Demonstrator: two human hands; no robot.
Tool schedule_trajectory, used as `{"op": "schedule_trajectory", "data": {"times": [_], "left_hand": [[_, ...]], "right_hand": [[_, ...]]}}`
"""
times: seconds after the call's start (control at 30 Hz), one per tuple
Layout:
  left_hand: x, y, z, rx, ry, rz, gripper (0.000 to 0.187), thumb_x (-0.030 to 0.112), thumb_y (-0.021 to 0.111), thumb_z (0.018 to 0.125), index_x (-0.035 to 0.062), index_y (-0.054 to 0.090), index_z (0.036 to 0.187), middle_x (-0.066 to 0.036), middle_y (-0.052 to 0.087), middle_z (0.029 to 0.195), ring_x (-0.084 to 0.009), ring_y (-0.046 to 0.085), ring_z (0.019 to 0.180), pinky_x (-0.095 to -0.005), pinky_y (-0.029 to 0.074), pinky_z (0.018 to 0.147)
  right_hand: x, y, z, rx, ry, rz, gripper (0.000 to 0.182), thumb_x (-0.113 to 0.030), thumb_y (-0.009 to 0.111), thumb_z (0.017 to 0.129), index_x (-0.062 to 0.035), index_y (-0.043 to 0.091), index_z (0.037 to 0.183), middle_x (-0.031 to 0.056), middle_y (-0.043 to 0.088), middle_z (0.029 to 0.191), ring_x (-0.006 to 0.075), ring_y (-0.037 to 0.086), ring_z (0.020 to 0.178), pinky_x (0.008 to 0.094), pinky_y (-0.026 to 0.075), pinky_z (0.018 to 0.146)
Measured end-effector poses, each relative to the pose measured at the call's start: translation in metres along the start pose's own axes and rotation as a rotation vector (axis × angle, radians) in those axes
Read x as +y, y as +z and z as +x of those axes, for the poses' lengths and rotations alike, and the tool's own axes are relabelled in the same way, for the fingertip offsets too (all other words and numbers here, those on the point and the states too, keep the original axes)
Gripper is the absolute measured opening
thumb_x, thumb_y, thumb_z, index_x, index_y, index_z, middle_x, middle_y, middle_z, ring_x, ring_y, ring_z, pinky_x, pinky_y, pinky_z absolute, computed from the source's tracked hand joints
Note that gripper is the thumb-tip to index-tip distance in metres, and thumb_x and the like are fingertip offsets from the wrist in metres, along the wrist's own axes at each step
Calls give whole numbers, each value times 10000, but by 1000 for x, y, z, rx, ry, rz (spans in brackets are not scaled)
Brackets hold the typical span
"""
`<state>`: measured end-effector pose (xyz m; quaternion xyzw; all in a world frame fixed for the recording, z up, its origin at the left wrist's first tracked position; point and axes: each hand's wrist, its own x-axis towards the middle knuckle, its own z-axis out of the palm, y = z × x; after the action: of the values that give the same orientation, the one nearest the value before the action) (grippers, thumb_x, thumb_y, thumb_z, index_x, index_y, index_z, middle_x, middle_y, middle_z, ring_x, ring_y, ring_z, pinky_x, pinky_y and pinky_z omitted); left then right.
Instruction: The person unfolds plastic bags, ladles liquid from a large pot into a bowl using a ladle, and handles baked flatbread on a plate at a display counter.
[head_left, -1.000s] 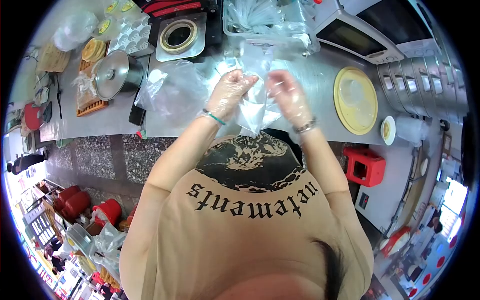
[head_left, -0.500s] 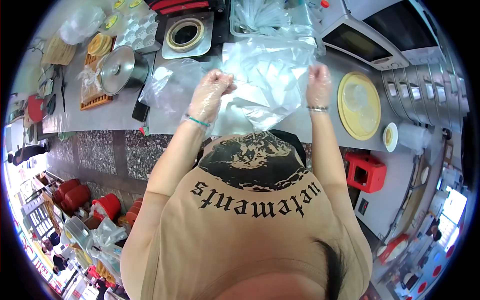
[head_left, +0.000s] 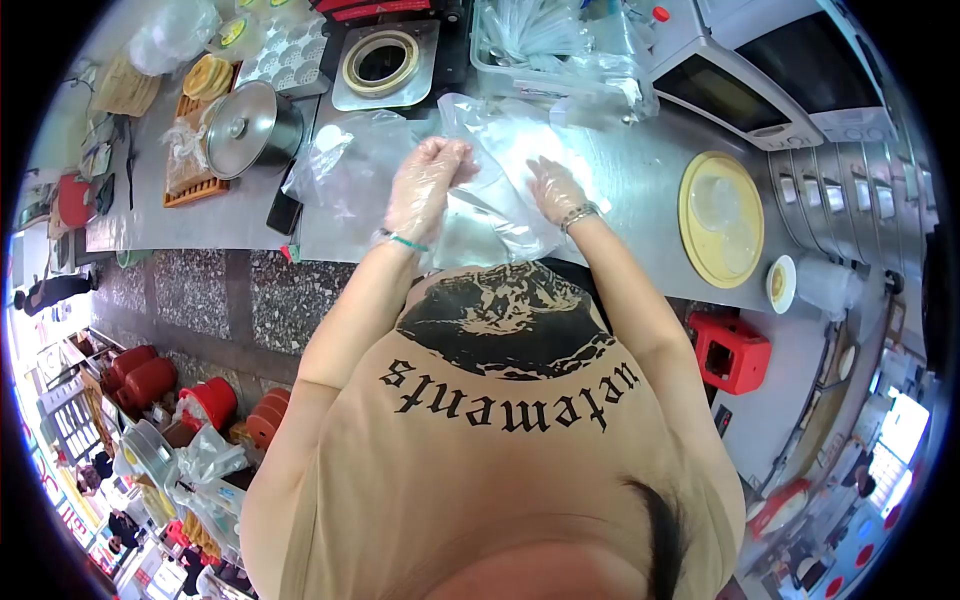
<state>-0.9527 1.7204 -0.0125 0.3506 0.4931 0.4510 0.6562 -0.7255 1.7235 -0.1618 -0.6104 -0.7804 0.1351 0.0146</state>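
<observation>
Both hands wear clear plastic gloves. My left hand is closed, its thumb and fingers pinching the left part of a clear plastic bag above the metal counter. On that bag's right side lies my right hand, open, fingers stretched forward over the film. The plastic is creased and shines brightly, so its layers are hard to separate. Left of my left hand, another clear plastic bag lies loosely on the counter with a small white round patch in it.
A sealing machine with a round opening stands ahead, beside a clear bin of plastic pieces. To the left are a lidded steel pot and a phone. A yellow round board and a small bowl are right.
My right hand has moved left from the bag's right edge and opened onto the film. The bag's right side has come inward, narrowing it. My left hand keeps its pinch.
</observation>
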Motion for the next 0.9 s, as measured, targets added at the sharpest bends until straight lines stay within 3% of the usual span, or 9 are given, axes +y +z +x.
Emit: {"op": "schedule_trajectory", "data": {"times": [0.1,0.17,0.27,0.33,0.43,0.5,0.7,0.83,0.9], "left_hand": [[25,-19,-10,0,184,103,120,159,579,923,41,586,903,-21,596,821,-111,567,725,-259,482,732],[45,-29,-18,95,392,43,123,149,571,931,66,557,841,1,562,779,-91,524,712,-256,448,722],[76,-20,-36,165,429,-166,156,88,612,895,89,528,764,9,533,741,-73,477,685,-209,396,666],[67,-25,-33,150,400,-7,175,91,618,893,94,520,747,13,527,738,-70,467,676,-203,386,651],[31,-21,-25,67,345,161,224,120,642,882,105,501,707,29,503,726,-66,445,657,-218,376,602],[10,-9,-21,-12,275,246,248,165,666,863,87,497,699,22,491,696,-84,440,646,-262,387,579],[18,-7,-29,-238,406,869,174,96,616,871,67,500,744,37,475,694,-112,379,624,-247,378,595],[-24,-51,-7,34,302,508,183,112,594,886,50,496,744,20,523,721,-115,465,651,-235,418,609],[-24,-65,-6,158,-29,212,218,125,575,900,28,487,726,-15,585,801,-128,570,791,-216,462,698]], "right_hand": [[36,61,-4,-190,-36,-117,524,-347,452,914,-105,381,1374,187,445,1373,337,462,1227,393,350,1046],[33,44,-2,-101,-21,-113,497,-343,471,899,-88,444,1326,191,508,1305,321,498,1196,403,385,1012],[18,-1,13,-449,107,-25,422,-331,470,903,-60,545,1218,192,581,1190,316,564,1098,423,425,954],[-1,-28,2,351,134,226,350,-321,506,909,-34,618,1075,149,643,1043,253,626,932,388,481,842],[-60,-100,-9,376,176,895,261,-253,589,875,-25,647,988,119,654,886,221,626,782,338,501,722],[-91,-139,-23,-47,92,1508,245,-268,596,904,-36,630,977,20,620,866,84,570,779,241,470,702],[-92,-131,-29,-34,315,1670,166,-145,566,912,-16,597,1012,27,613,817,109,586,718,275,502,690],[-55,-140,-41,62,432,2674,94,-103,466,942,-46,536,964,0,522,677,110,526,591,253,472,582],[-28,-148,-49,49,170,2653,82,-116,467,945,-62,527,928,-20,481,652,89,473,561,227,415,529]]}}
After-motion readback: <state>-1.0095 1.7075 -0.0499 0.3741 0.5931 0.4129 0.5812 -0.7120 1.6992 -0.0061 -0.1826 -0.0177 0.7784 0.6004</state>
